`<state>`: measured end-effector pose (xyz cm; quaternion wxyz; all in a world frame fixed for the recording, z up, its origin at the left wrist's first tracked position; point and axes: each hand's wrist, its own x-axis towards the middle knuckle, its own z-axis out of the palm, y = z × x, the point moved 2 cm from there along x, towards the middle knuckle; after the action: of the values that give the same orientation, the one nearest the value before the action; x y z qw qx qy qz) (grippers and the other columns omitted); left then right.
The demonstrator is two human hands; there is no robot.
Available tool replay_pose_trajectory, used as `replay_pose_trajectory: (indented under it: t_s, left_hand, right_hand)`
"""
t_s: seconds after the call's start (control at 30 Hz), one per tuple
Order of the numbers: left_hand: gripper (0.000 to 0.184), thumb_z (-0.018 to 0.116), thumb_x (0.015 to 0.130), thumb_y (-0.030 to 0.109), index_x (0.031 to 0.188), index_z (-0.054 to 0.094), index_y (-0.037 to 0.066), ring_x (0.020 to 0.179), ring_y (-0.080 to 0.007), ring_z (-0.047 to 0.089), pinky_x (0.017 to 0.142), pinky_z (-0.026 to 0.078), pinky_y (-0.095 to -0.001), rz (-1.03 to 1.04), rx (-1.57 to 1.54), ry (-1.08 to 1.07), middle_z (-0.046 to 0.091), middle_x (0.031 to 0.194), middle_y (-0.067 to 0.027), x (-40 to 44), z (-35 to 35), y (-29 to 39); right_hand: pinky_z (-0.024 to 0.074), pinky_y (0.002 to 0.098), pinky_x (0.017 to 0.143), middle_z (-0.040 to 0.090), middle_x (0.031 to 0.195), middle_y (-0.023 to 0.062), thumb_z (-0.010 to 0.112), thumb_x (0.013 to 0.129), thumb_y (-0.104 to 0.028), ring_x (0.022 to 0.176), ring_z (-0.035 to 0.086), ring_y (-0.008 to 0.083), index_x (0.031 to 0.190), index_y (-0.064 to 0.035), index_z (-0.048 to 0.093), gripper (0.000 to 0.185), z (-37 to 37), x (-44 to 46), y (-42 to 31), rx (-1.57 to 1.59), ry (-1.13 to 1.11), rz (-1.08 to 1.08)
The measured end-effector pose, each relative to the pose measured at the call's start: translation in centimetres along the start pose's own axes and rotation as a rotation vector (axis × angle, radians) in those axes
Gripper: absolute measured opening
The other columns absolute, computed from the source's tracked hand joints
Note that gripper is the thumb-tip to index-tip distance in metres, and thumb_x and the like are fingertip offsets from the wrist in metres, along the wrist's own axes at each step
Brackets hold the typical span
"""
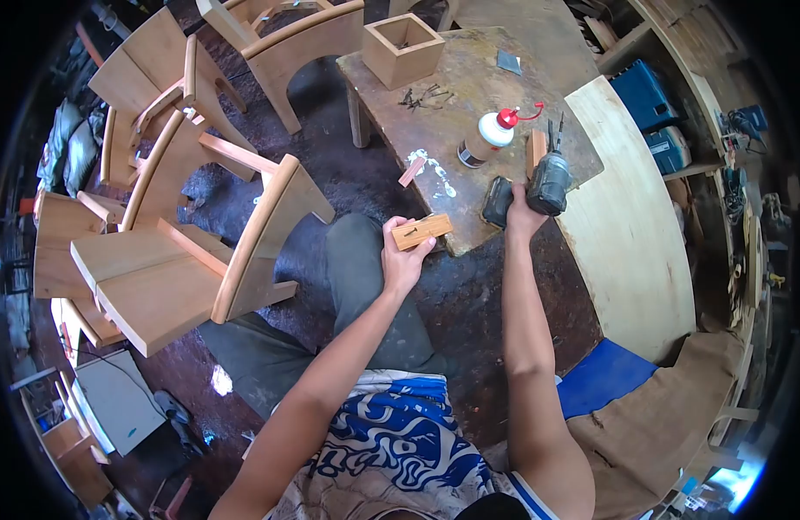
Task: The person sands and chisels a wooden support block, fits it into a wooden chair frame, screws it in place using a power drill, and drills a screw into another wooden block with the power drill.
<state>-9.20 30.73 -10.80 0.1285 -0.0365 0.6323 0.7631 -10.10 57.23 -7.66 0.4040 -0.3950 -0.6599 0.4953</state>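
My left hand (401, 267) is closed around a small wooden block (433, 229), with a dark screw (410, 231) lying on its upper face. My right hand (525, 217) grips a cordless drill (550, 185) by its handle, over the near right part of the low worktable (469, 65). The drill's bit points away from me, and its battery is to the left of my hand. Beyond the drill lies another wooden block (536, 149), partly hidden. A white glue bottle (486, 140) with a red cap stands nearby. White glue smears (443, 180) and a small wood strip (411, 172) mark the table's left edge.
Loose screws (426, 97) are scattered before an open wooden box (404, 52) at the table's far end. Several wooden chairs (166, 251) crowd the left side. A pale curved board (634, 217) runs along the right, near shelves with blue cases (644, 94).
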Motion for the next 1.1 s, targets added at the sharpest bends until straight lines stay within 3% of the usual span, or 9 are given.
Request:
replay_pose_trajectory:
  t_s: [0.13, 0.23, 0.43, 0.57, 0.67, 0.83, 0.9, 1.0, 1.1]
  left_hand:
    - [0.058, 0.089, 0.079, 0.016, 0.122, 0.05, 0.008, 0.111, -0.0236, 0.068, 0.097, 0.054, -0.0366, 0.021, 0.202, 0.07, 0.068, 0.127, -0.0134, -0.4, -0.7, 0.5]
    - [0.054, 0.09, 0.078, 0.016, 0.118, 0.054, 0.005, 0.105, -0.0207, 0.068, 0.094, 0.054, -0.0347, 0.171, 0.268, 0.147, 0.069, 0.116, -0.0115, -0.9, -1.0, 0.6]
    - [0.051, 0.09, 0.077, 0.018, 0.114, 0.057, 0.005, 0.097, -0.0217, 0.071, 0.087, 0.055, -0.0361, 0.024, 0.339, 0.124, 0.072, 0.105, -0.0121, -1.2, -1.9, 1.8]
    - [0.05, 0.09, 0.077, 0.018, 0.114, 0.057, 0.005, 0.096, -0.0216, 0.071, 0.088, 0.055, -0.0358, 0.021, 0.321, 0.115, 0.072, 0.104, -0.0117, -1.2, -1.9, 1.8]
    - [0.05, 0.09, 0.078, 0.018, 0.114, 0.057, 0.005, 0.096, -0.0211, 0.071, 0.088, 0.055, -0.0354, 0.063, 0.297, 0.119, 0.072, 0.103, -0.0109, -1.1, -2.0, 1.5]
    - [0.05, 0.09, 0.078, 0.019, 0.113, 0.057, 0.005, 0.097, -0.0203, 0.07, 0.089, 0.055, -0.0352, 0.049, 0.344, 0.106, 0.072, 0.105, -0.0103, -1.0, -2.1, 1.3]
    - [0.05, 0.09, 0.078, 0.019, 0.113, 0.057, 0.005, 0.097, -0.0202, 0.07, 0.089, 0.055, -0.0351, 0.049, 0.329, 0.108, 0.072, 0.105, -0.0104, -1.1, -2.1, 1.1]
    - [0.051, 0.09, 0.078, 0.02, 0.113, 0.056, 0.005, 0.097, -0.0199, 0.07, 0.089, 0.055, -0.035, 0.04, 0.326, 0.108, 0.071, 0.106, -0.0102, -1.1, -2.1, 1.3]
    - [0.051, 0.09, 0.078, 0.02, 0.113, 0.056, 0.005, 0.098, -0.0198, 0.07, 0.089, 0.055, -0.0347, 0.032, 0.336, 0.105, 0.071, 0.106, -0.0103, -1.2, -2.1, 1.6]
  right_hand:
    - [0.0553, 0.0363, 0.079, 0.067, 0.092, 0.0039, 0.073, 0.072, 0.007, 0.084, 0.066, 0.0199, 0.095, 0.0005, 0.065, 0.026, -2.4, -2.4, -3.0, 0.159, 0.145, -0.071]
    - [0.054, 0.0331, 0.068, 0.065, 0.086, 0.0049, 0.071, 0.074, 0.007, 0.075, 0.064, 0.0175, 0.096, -0.0002, 0.066, 0.024, -8.3, -4.1, -3.8, 0.276, -0.008, -0.015]
    - [0.0513, 0.0332, 0.061, 0.065, 0.085, 0.0073, 0.066, 0.07, 0.009, 0.071, 0.063, 0.0167, 0.1, 0.0012, 0.065, 0.031, -15.4, -6.0, -8.6, -0.058, -0.548, 0.061]
    - [0.0527, 0.0325, 0.075, 0.07, 0.089, 0.0042, 0.067, 0.065, 0.004, 0.079, 0.065, 0.0166, 0.099, -0.0013, 0.069, 0.035, -13.9, -6.1, -10.4, -0.283, -0.769, 0.17]
    - [0.0516, 0.0339, 0.09, 0.072, 0.101, 0.0053, 0.068, 0.062, 0.001, 0.095, 0.066, 0.0202, 0.117, -0.0019, 0.069, 0.055, -12.3, -5.9, -11.5, -0.432, -0.906, 0.105]
    - [0.0511, 0.0339, 0.092, 0.073, 0.104, 0.0066, 0.068, 0.062, 0.001, 0.097, 0.065, 0.0199, 0.12, -0.0027, 0.069, 0.058, -11.0, -4.9, -11.6, -0.445, -0.959, 0.189]
    - [0.0525, 0.0344, 0.085, 0.072, 0.097, 0.0055, 0.068, 0.063, 0.001, 0.09, 0.065, 0.0189, 0.118, -0.0024, 0.068, 0.056, -10.6, -4.9, -11.7, -0.537, -0.964, 0.31]
    - [0.0521, 0.0339, 0.072, 0.068, 0.086, 0.0032, 0.067, 0.064, 0.003, 0.077, 0.063, 0.016, 0.113, -0.0022, 0.068, 0.049, -10.0, -4.8, -11.6, -0.479, -0.965, 0.171]
    - [0.0485, 0.0326, 0.062, 0.063, 0.078, 0.001, 0.067, 0.065, 0.004, 0.067, 0.058, 0.0129, 0.108, -0.0025, 0.068, 0.044, -9.7, -4.9, -12.0, -0.469, -0.931, 0.292]
